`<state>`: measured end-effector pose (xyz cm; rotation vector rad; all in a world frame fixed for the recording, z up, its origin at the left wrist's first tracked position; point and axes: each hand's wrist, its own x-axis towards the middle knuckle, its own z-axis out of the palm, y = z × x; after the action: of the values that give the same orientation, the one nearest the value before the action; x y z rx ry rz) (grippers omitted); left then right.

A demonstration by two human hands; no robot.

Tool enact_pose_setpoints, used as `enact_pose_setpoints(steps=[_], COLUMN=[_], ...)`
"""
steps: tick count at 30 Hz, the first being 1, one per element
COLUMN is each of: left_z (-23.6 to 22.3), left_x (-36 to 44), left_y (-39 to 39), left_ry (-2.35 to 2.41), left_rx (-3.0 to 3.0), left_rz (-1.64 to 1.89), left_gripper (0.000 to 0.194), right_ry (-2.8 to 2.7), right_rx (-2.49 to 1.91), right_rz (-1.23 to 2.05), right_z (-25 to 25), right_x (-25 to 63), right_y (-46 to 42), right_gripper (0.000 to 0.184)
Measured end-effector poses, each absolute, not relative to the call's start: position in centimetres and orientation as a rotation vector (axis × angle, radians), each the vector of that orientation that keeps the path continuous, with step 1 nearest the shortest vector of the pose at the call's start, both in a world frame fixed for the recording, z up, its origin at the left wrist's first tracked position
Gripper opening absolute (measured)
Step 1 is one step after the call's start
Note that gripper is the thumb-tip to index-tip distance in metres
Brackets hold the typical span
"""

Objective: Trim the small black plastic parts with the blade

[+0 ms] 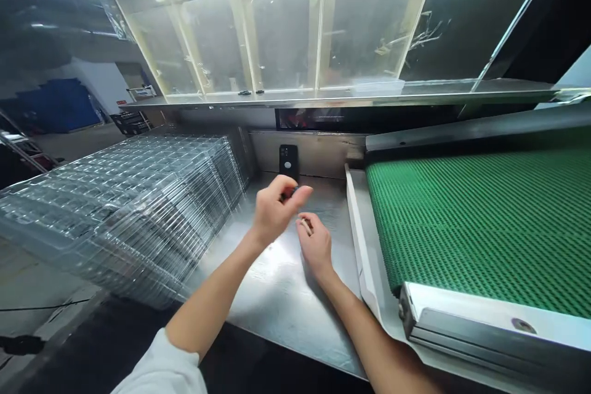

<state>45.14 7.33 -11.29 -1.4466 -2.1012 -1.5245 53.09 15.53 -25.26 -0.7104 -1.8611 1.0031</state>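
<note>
My left hand (277,209) is closed above the metal work surface (272,295), thumb and fingers curled together. Something small and dark (289,192) shows between them; its kind is unclear. Just below and to the right, my right hand (316,245) pinches a small pale, cream-coloured piece (305,225), too small to name. The two hands are close together but appear apart. Beyond them a black phone (289,161) leans upright against the metal back wall.
Stacked clear plastic trays (138,184) stand on the left. A green conveyor belt (471,215) with a metal frame (489,332) lies on the right, behind a white raised edge (359,228). Above the back runs a metal shelf (323,100) with clear panels.
</note>
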Motion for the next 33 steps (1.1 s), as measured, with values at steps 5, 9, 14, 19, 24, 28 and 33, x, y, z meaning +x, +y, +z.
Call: enact_pose_setpoints(steps=[5,9,14,19,24,28,33], left_z=[-17.2,-21.3,-24.8,-25.8,-25.5,-24.6,-23.4], left_x=[40.1,40.3,40.0,39.7,39.2,39.2,39.3], left_y=[7.7,9.0,8.6,8.1,8.5,8.2,7.2], left_ry=[-2.385,-2.291,-1.898,-1.917,-1.88,-1.911,-2.006], left_rx=[-1.381,-1.62,-1.821,-1.872,-1.919,-2.017,-2.102], left_rz=[-1.28,-1.081,-1.007,-0.99,-0.994,-0.863,-0.711], left_gripper=[0.028,0.025,0.033,0.025,0.022,0.025,0.028], right_ry=[-1.603,-1.616,-1.608,-1.736,-1.746,-1.731,-1.732], right_rx=[-0.671,-0.685,-0.699,-0.663,-0.729,-0.723,-0.728], right_rz=[1.176,1.125,1.191,1.143,1.267,1.215,1.138], right_z=[-24.7,-24.6,-25.0,-24.9,-24.5,-24.4,-24.9], right_x=[53.1,53.3,53.4,53.4,53.4,53.4,52.9], right_y=[15.4,15.3,15.2,14.7,14.8,14.6,15.2], right_gripper=[0.045,0.044,0.042,0.031,0.042,0.041,0.035])
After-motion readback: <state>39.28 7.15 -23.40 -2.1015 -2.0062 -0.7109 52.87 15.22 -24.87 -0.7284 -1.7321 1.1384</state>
